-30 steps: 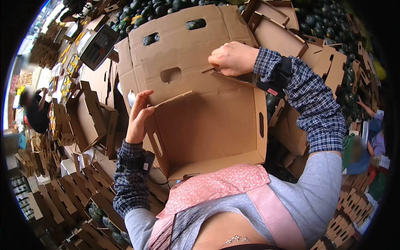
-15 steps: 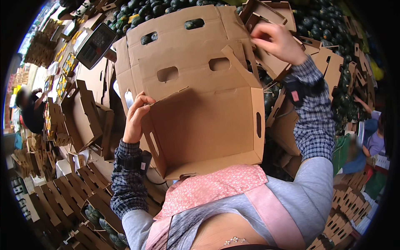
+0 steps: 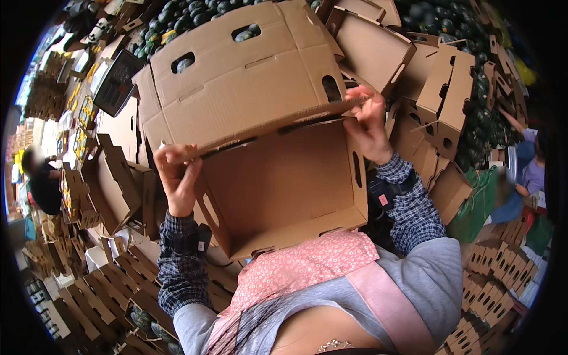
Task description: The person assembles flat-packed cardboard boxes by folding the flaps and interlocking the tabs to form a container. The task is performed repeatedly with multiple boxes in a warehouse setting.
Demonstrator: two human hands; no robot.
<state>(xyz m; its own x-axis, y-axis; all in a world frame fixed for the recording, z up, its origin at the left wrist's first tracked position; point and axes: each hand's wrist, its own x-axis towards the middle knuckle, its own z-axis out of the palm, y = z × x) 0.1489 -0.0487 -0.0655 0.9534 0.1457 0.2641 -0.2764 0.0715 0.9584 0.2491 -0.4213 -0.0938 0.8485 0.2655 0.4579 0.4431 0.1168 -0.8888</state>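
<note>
A brown cardboard box (image 3: pixel 284 183), partly folded, stands open against my pink flowered apron (image 3: pixel 313 254), its two side walls with hand holes raised. Its wide far panel (image 3: pixel 231 77), creased and cut with several oval holes, spreads away from me. At the far left corner, my left hand (image 3: pixel 179 177) pinches the folded edge between thumb and fingers. My right hand (image 3: pixel 370 124) grips the same edge at the far right corner. Between the hands that edge stands up as a low wall across the box.
Dark green squashes (image 3: pixel 201 9) are heaped beyond the panel and to the right. Folded boxes (image 3: pixel 367 50) lie at the far right, more boxes (image 3: pixel 109 183) at the left. A dark display panel (image 3: pixel 117 83) stands at the far left. People (image 3: pixel 44 183) are on both sides.
My right hand has come down from beyond the right edge onto the box's far right corner. The far flap has folded up into a wall, and the loose panel has shifted left.
</note>
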